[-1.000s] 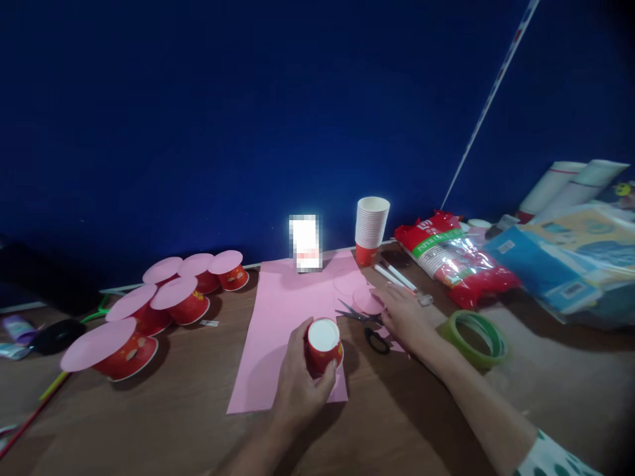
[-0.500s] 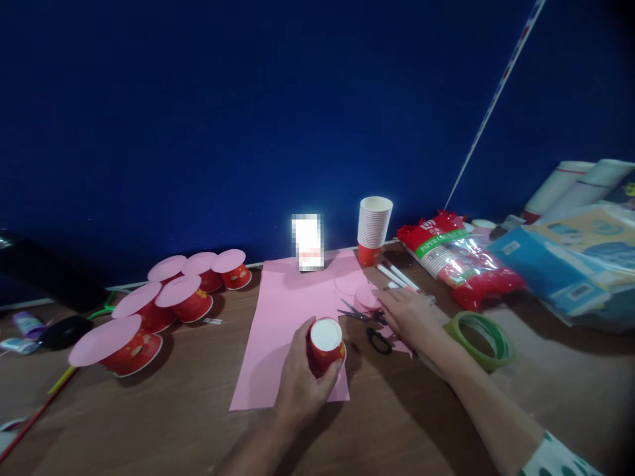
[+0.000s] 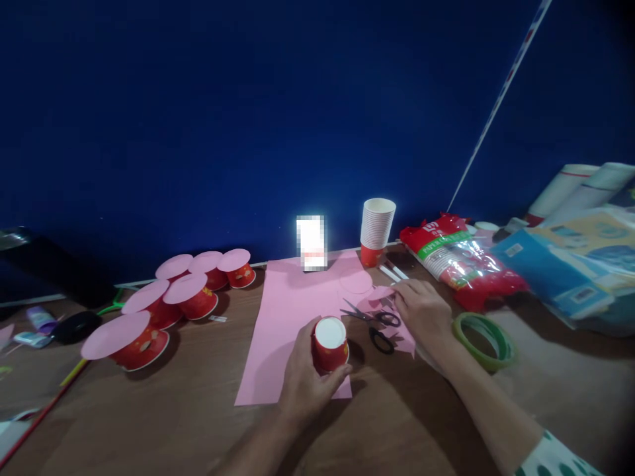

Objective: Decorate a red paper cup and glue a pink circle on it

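Note:
My left hand is wrapped round a red paper cup, which is upside down with its white base facing up. The cup is over the front right part of a pink paper sheet. To the right, my right hand pinches the edge of a pink paper circle, which looks tilted. Open scissors with black handles lie between my hands. Pink paper scraps are under and beside my right hand, partly hidden.
At left stand several upturned red cups topped with pink circles. A stack of paper cups is at the back, near a red cup package. A green tape roll lies beside my right forearm. A bright, blurred-out screen stands behind the sheet.
My right hand has drawn back slightly to the right, and the pink circle's edge is now between its fingers. More of the scissors shows. My left hand still holds the cup.

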`<action>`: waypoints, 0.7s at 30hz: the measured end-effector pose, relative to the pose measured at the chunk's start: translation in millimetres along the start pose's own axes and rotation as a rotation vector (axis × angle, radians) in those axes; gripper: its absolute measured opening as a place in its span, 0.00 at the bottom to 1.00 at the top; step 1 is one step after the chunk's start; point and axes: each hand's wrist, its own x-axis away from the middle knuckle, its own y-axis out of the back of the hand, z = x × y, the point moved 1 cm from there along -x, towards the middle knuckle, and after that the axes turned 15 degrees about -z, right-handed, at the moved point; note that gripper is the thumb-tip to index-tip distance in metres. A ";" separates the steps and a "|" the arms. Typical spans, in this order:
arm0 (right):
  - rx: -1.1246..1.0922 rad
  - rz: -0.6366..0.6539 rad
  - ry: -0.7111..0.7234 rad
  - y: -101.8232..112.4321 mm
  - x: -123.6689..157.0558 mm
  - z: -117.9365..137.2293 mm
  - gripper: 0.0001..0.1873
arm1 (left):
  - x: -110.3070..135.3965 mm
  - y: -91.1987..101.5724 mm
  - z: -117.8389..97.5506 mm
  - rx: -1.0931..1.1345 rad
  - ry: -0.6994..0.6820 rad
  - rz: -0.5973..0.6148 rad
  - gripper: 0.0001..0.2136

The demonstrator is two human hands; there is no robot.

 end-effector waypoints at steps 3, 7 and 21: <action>0.001 0.043 -0.008 1.0 0.5 2.1 0.06 | -0.5 -0.4 0.3 -0.003 -0.008 -0.018 0.34; 0.001 0.140 0.002 0.9 3.4 4.0 0.05 | -1.7 -1.3 1.3 0.004 -0.025 -0.035 0.30; -0.552 0.317 0.039 42.5 8.9 47.7 0.12 | -0.8 -2.3 3.3 0.036 0.011 -0.032 0.29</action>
